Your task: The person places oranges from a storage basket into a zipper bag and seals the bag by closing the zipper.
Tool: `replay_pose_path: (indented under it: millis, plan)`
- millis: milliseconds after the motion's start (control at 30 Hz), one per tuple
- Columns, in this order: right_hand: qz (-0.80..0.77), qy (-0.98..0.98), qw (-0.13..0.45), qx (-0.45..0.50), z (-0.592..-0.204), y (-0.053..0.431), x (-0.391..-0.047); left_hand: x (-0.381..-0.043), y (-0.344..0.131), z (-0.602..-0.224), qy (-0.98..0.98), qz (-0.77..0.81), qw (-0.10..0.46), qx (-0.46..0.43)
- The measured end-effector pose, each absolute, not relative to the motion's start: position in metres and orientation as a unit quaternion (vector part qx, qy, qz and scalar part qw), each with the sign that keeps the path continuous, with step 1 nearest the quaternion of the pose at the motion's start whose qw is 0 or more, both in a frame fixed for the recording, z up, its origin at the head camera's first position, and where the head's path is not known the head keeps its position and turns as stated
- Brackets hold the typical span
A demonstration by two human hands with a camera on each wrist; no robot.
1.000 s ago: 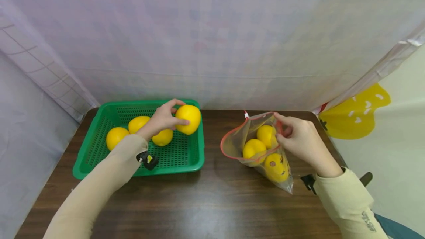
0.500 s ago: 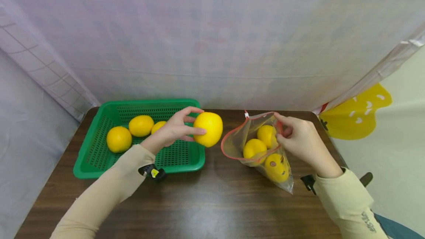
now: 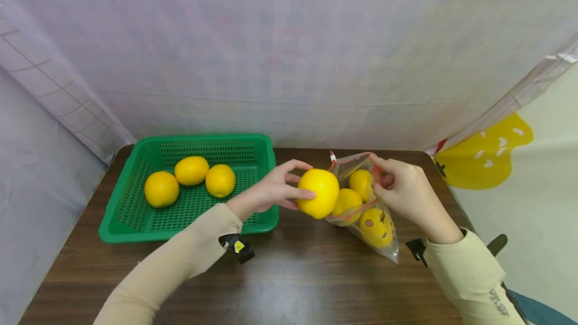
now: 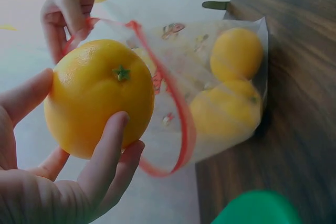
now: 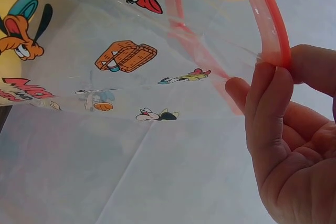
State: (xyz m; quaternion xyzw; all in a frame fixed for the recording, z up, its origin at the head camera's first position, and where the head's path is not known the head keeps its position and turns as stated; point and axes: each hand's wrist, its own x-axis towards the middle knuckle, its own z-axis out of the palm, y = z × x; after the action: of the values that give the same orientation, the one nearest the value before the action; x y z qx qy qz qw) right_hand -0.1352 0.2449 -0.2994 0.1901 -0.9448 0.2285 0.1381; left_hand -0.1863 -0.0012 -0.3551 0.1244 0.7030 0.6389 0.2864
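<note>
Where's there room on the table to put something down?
The front of the table has a wide bare patch, with sleeves either side and the green basket and bag behind it. It's crowded between basket and bag: the left hand is there, holding a yellow fruit. The right hand grips the bag's rim.

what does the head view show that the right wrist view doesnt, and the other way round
Only the head view shows the green basket, the three yellow fruits in it, and the left grip, which holds another fruit.

Only the right wrist view makes out a brown picnic hamper and a dog's face printed on the clear bag.

Both show that bag, its red rim, the right grip pinching the rim, and bagged fruit.
</note>
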Motion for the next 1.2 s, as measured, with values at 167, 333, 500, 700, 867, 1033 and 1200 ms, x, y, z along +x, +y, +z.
replay_pose_path:
  millis: [167,333,500,700,867,1033,1200]
  plan:
    - [0.229,-0.944,0.139,0.192,-0.299,0.243,-0.135,-0.186,0.012,-0.362,0.698,0.643,0.294,0.116]
    - [0.232,-0.945,0.130,0.192,-0.299,0.242,-0.134,-0.185,0.020,-0.368,0.705,0.641,0.287,0.096]
    - [0.236,-0.941,0.132,0.202,-0.298,0.240,-0.134,-0.184,0.025,-0.373,0.722,0.629,0.272,0.094]
    - [0.236,-0.942,0.128,0.204,-0.296,0.238,-0.133,-0.185,0.026,-0.378,0.732,0.625,0.251,0.103]
    - [0.233,-0.940,0.133,0.210,-0.296,0.235,-0.133,-0.188,0.024,-0.377,0.782,0.566,0.222,0.138]
    - [0.233,-0.939,0.136,0.213,-0.297,0.233,-0.138,-0.191,0.020,-0.374,0.836,0.476,0.191,0.193]
    - [0.234,-0.943,0.134,0.195,-0.296,0.234,-0.143,-0.191,0.013,-0.369,0.845,0.445,0.185,0.230]
